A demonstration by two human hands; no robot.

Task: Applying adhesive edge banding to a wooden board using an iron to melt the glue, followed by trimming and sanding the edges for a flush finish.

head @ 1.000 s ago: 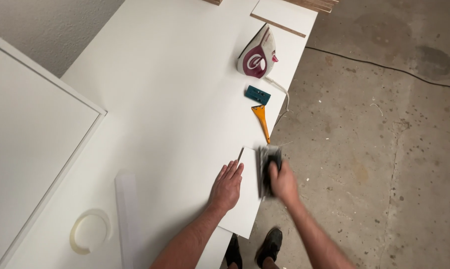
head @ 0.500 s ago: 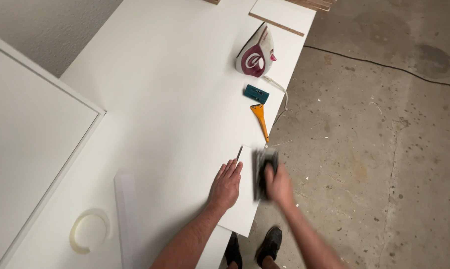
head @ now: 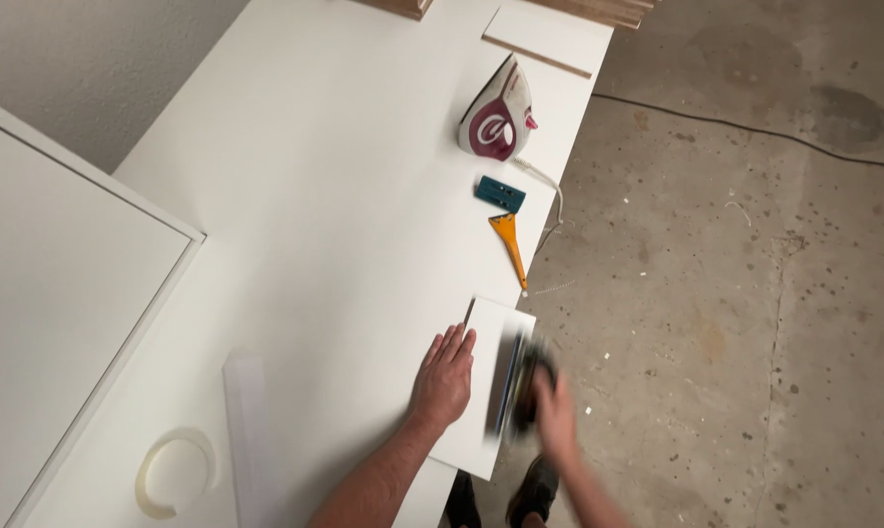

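Observation:
My left hand (head: 445, 378) lies flat, fingers together, on a small white panel (head: 491, 332) that sits at the near right edge of the big white board (head: 334, 196). My right hand (head: 552, 409), blurred by motion, grips a dark block-shaped tool (head: 518, 379) held against the panel's right edge. The tool's details are smeared.
A red and white clothes iron (head: 499, 115) stands upright farther along the board, its cord (head: 552, 196) hanging over the edge. A teal block (head: 500, 194) and an orange scraper (head: 509, 242) lie beside it. A roll of white edge banding (head: 173, 473) and a white strip (head: 251, 430) are at near left. Concrete floor (head: 735, 293) at right.
My right hand has slid the dark tool toward me along the panel's edge. My left hand has stayed pressed on the panel.

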